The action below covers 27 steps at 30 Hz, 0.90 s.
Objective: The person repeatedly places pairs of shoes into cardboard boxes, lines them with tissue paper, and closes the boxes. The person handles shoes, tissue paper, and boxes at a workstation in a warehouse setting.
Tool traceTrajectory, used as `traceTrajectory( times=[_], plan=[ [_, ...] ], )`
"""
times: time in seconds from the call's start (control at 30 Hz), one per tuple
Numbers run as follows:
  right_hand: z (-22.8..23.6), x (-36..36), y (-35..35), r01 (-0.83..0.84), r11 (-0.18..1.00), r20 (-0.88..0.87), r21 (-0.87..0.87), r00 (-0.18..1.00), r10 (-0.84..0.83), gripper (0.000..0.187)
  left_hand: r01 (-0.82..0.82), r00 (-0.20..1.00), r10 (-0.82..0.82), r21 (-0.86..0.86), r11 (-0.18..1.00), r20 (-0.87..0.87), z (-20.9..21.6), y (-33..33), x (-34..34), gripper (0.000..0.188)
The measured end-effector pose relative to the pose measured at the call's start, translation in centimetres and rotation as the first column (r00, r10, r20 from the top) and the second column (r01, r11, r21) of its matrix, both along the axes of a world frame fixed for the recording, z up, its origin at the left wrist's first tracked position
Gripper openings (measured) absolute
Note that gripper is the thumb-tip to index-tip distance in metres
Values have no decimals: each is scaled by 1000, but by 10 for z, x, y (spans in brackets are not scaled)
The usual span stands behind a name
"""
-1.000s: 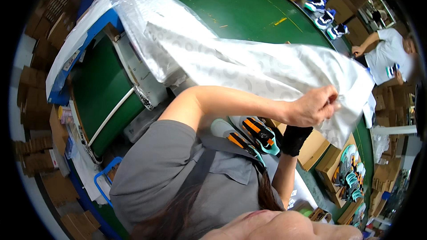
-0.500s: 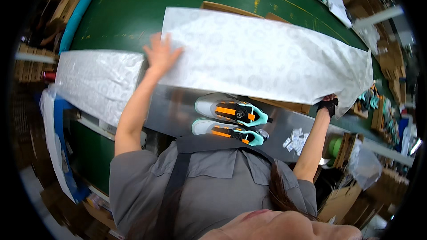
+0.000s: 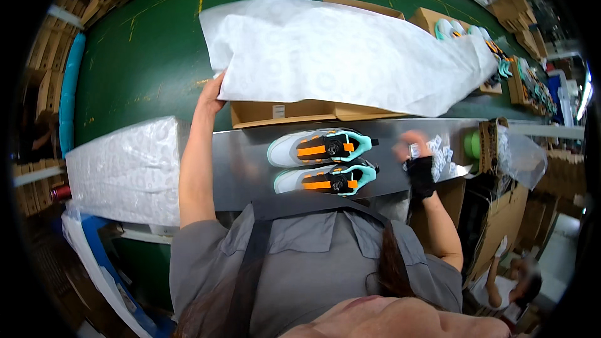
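Observation:
A large white patterned sheet of wrapping paper point(image 3: 350, 56) lies over open cardboard boxes point(image 3: 282, 114). My left hand point(image 3: 214, 92) is closed on its lower left corner, with some fingers hidden by the paper. Below the sheet, two white, black and orange shoes with mint trim, an upper one point(image 3: 319, 148) and a lower one point(image 3: 322, 179), lie side by side on a metal surface point(image 3: 241, 169). My right hand point(image 3: 418, 158), in a black fingerless glove, is bent beside a heap of small white packets point(image 3: 443, 155). One packet shows between its motion-smeared fingers.
A stack of the white paper point(image 3: 128, 169) stands at the left. Boxed shoes point(image 3: 463, 28) sit at the far right on the green table point(image 3: 156, 56). A green roll point(image 3: 472, 144) and a clear plastic bag point(image 3: 526, 159) are at the right. Another person point(image 3: 501, 285) is at the lower right.
My right hand has let go of the sheet's right end and come down to the packets. My left hand has gone from flat on the paper to gripping its corner.

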State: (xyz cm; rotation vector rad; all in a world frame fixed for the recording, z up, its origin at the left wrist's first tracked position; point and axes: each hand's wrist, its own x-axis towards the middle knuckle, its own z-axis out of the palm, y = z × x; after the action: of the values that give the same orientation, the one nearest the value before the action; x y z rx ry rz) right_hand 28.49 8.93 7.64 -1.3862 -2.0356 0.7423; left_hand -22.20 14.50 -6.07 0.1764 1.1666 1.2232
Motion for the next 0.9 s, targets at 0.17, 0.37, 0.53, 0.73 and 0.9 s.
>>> traceTrajectory(
  times=[0.17,0.37,0.53,0.73,0.9],
  plan=[
    [-47,-45,-71,-617,784,593,-62,609,526,27,-61,976,68,41,997,-206,7,-24,33,37],
    [13,-96,-48,-693,720,532,-41,594,603,4,81,719,98,222,972,-688,14,-47,10,38],
    [48,-124,14,-440,843,-222,-309,896,386,29,146,458,138,228,963,-878,72,-71,-13,30],
    [-21,-203,101,5,925,-597,-379,762,-249,29,248,572,143,337,908,-807,126,-56,1,21],
    [-114,-285,119,-37,952,-174,-304,985,-17,30,351,790,-12,436,829,-613,142,-25,56,22]
  ],
)
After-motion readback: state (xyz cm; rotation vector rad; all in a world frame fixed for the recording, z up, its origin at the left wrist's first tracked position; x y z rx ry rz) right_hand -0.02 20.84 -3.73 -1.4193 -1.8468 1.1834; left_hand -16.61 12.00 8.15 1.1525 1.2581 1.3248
